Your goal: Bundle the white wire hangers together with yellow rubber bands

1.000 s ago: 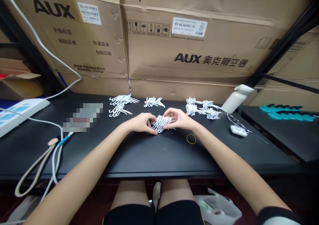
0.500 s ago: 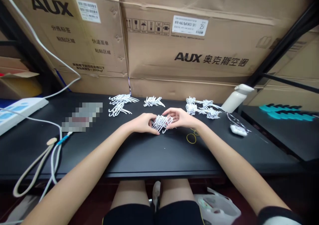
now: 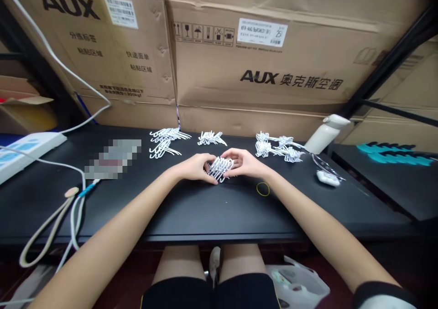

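Note:
A bundle of white hooks [image 3: 221, 168] is held between my two hands over the middle of the black table [image 3: 219, 218]. My left hand [image 3: 198, 168] curls round its left side, thumb below and fingers behind. From the right, my right hand [image 3: 245, 163] closes on the bundle, its fingertips partly hidden behind the hooks. A yellow rubber band [image 3: 263, 189] lies just right of my right wrist. Behind my hands lie more white hooks: a left pile [image 3: 166, 141], a small middle pile [image 3: 211, 138] and a right group of bundles [image 3: 278, 147].
Large cardboard boxes [image 3: 260, 90] stand along the back. To the right are a white bottle [image 3: 326, 133], a white earphone case [image 3: 327, 178] and turquoise items [image 3: 393, 155]. A power strip [image 3: 30, 151], cables and a blurred-out flat object [image 3: 112, 159] lie to the left.
My right hand has moved slightly left, closer around the hooks, which now sit more evenly lined up. Only one yellow band shows clearly beside my wrist now.

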